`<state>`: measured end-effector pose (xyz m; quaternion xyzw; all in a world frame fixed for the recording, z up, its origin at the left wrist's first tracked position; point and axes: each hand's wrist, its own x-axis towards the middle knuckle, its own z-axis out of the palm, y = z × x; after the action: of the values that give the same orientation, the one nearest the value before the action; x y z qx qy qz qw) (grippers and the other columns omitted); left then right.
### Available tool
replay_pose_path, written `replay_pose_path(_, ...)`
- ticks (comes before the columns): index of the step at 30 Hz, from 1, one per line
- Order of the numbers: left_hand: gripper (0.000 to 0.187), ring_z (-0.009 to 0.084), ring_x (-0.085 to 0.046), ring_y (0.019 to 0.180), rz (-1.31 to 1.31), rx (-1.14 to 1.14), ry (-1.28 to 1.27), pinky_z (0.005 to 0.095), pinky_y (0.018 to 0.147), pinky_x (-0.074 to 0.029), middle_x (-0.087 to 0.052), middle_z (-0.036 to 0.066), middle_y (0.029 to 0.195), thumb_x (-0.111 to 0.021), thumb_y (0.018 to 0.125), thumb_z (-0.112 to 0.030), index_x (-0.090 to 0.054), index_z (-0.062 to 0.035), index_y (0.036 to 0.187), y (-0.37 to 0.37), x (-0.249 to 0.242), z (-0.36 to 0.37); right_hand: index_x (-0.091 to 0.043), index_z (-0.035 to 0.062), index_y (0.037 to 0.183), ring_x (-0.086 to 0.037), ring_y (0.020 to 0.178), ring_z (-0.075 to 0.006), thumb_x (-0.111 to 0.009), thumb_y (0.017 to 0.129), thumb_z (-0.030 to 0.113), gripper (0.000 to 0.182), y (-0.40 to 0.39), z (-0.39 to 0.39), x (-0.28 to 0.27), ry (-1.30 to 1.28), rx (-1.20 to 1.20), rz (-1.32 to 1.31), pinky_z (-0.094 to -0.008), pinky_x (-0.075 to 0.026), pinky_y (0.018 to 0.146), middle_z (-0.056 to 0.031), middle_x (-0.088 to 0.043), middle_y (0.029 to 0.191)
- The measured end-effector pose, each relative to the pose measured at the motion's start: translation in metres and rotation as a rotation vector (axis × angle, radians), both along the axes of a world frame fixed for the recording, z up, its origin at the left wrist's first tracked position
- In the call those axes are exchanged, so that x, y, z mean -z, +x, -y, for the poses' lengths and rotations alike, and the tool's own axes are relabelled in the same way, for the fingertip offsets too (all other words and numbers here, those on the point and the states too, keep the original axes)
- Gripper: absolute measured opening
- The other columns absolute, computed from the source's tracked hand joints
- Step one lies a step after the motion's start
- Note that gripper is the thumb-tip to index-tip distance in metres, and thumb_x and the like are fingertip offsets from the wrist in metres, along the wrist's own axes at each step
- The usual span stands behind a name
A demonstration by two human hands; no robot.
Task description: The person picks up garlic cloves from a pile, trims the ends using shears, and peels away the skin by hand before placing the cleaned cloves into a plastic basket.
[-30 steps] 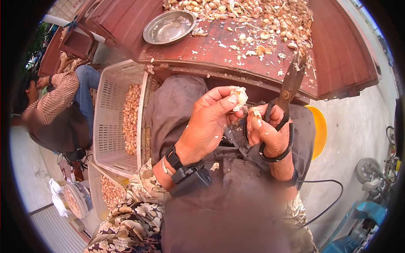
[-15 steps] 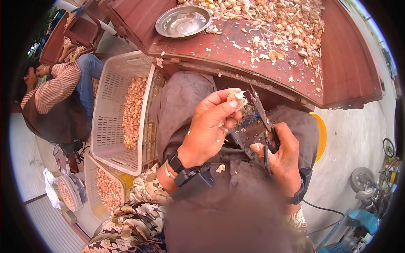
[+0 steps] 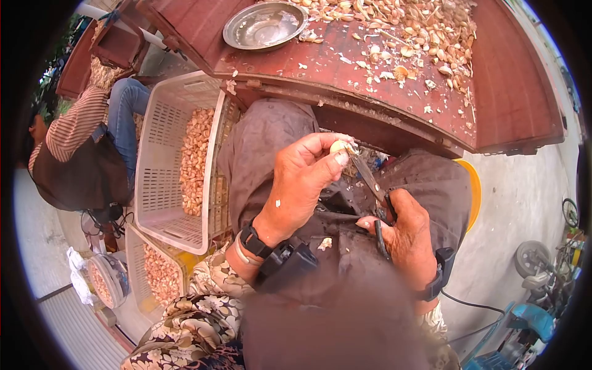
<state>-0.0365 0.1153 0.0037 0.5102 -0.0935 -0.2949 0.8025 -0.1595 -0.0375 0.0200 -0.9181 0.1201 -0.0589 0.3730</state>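
Between thumb and fingers, my left hand [image 3: 303, 176] pinches a pale garlic clove [image 3: 337, 147] above my lap. My right hand [image 3: 404, 237] is closed on the black handles of a pair of scissors [image 3: 369, 175]. The scissor blades point up and left, their tips against the garlic at my left fingertips. The blades look closed or nearly so. Loose garlic cloves [image 3: 425, 37] and bits of skin lie on the red table [image 3: 333, 71] beyond my hands. A metal bowl [image 3: 265, 26] sits at the table's left side.
A white crate [image 3: 166, 166] of cloves stands left of my knees, with a second crate [image 3: 137, 265] below it. A round tub [image 3: 106, 280] is further left. A yellow bucket rim [image 3: 473, 191] shows by my right knee. A person [image 3: 80, 154] sits at the left.
The scissors have swung left and their blades have closed onto the garlic. My left fingers have drawn closer around the clove. The other person's raised forearm has shifted.
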Motion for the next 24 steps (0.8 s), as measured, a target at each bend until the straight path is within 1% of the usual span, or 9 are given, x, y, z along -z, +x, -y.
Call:
replay_pose_path(7, 0.026, 0.0039, -0.047, 0.069, -0.075, 0.037, -0.043, 0.0167, 0.058, -0.036, -0.061, 0.001, 0.089, -0.061, 0.087, -0.01, -0.06, 0.0024, 0.11, 0.002, 0.006, -0.002, -0.042, 0.0001, 0.068, -0.039, 0.053, -0.0295, -0.08, 0.068, 0.035, 0.052, -0.004, 0.001, 0.005, 0.117, -0.033, -0.021, -0.0378, -0.035, 0.05, -0.0145, -0.039, 0.06)
replay_pose_path(10, 0.027, 0.0056, -0.049, 0.069, -0.174, 0.1, -0.128, 0.017, 0.059, -0.038, -0.062, 0.004, 0.093, -0.06, 0.087, -0.009, -0.058, 0.0019, 0.112, 0.005, 0.013, -0.004, -0.047, 0.0009, 0.069, -0.041, 0.049, -0.0203, -0.077, 0.074, 0.037, 0.047, -0.011, 0.006, 0.028, 0.323, -0.068, -0.017, -0.0328, -0.036, 0.047, -0.0087, -0.042, 0.057)
replay_pose_path(13, 0.028, 0.0086, -0.052, 0.071, -0.305, 0.157, -0.288, 0.0175, 0.059, -0.04, -0.062, 0.007, 0.097, -0.059, 0.087, -0.008, -0.058, 0.0013, 0.114, 0.011, 0.019, 0.0, -0.053, 0.0016, 0.073, -0.043, 0.047, -0.0104, -0.07, 0.081, 0.042, 0.045, -0.018, 0.002, 0.034, 0.96, 0.04, -0.168, -0.0253, -0.035, 0.044, -0.0011, -0.047, 0.058)
replay_pose_path(14, 0.028, 0.0098, -0.053, 0.071, -0.352, 0.172, -0.347, 0.0177, 0.06, -0.04, -0.063, 0.008, 0.098, -0.059, 0.087, -0.007, -0.057, 0.0011, 0.114, 0.011, 0.02, 0.001, -0.057, 0.0011, 0.077, -0.045, 0.047, -0.0059, -0.065, 0.085, 0.047, 0.047, -0.018, 0.001, 0.035, 1.013, 0.093, -0.099, -0.0197, -0.035, 0.041, 0.0012, -0.051, 0.061)
replay_pose_path(15, 0.028, 0.011, -0.055, 0.074, -0.349, 0.181, -0.326, 0.018, 0.06, -0.04, -0.063, 0.01, 0.099, -0.059, 0.087, -0.007, -0.057, 0.001, 0.114, 0.009, 0.02, 0.001, -0.057, -0.0008, 0.083, -0.046, 0.047, -0.0079, -0.066, 0.084, 0.046, 0.047, -0.016, 0.003, 0.04, 1.156, 0.16, 0.039, -0.0204, -0.036, 0.039, -0.0015, -0.05, 0.06)
replay_pose_path(17, 0.028, 0.0135, -0.059, 0.079, -0.342, 0.202, -0.287, 0.0188, 0.06, -0.041, -0.063, 0.012, 0.099, -0.06, 0.088, -0.007, -0.057, 0.0007, 0.114, 0.007, 0.018, 0.002, -0.056, -0.002, 0.089, -0.047, 0.048, -0.0087, -0.067, 0.084, 0.042, 0.045, -0.006, 0.011, 0.044, 1.144, 0.291, 0.179, -0.0207, -0.038, 0.04, -0.0036, -0.052, 0.064)
replay_pose_path(18, 0.028, 0.0145, -0.06, 0.082, -0.323, 0.234, -0.266, 0.0196, 0.062, -0.043, -0.063, 0.012, 0.099, -0.06, 0.088, -0.007, -0.057, 0.0008, 0.114, 0.005, 0.017, 0.003, -0.056, -0.001, 0.094, -0.048, 0.052, -0.0077, -0.073, 0.08, 0.031, 0.04, -0.001, 0.013, 0.039, 1.109, 0.318, 0.182, -0.0206, -0.041, 0.046, -0.0019, -0.053, 0.068)
replay_pose_path(20, 0.028, 0.0164, -0.062, 0.088, -0.288, 0.3, -0.224, 0.0212, 0.067, -0.046, -0.064, 0.013, 0.1, -0.061, 0.087, -0.005, -0.057, 0.0009, 0.114, -0.002, 0.015, 0.004, -0.057, -0.0004, 0.095, -0.051, 0.057, -0.0071, -0.075, 0.078, 0.023, 0.034, 0.013, 0.006, 0.021, 0.982, 0.265, 0.184, -0.0208, -0.044, 0.051, -0.0017, -0.056, 0.073)
replay_pose_path(24, 0.024, 0.0169, -0.062, 0.092, -0.119, 0.23, -0.073, 0.0272, 0.084, -0.05, -0.064, 0.01, 0.098, -0.06, 0.086, 0.0, -0.059, 0.0019, 0.11, -0.016, 0.017, 0.014, -0.058, 0.0005, 0.094, -0.056, 0.067, -0.0066, -0.076, 0.077, 0.01, 0.026, 0.025, -0.006, 0.007, 0.879, 0.244, 0.094, -0.021, -0.046, 0.06, -0.0024, -0.062, 0.081)
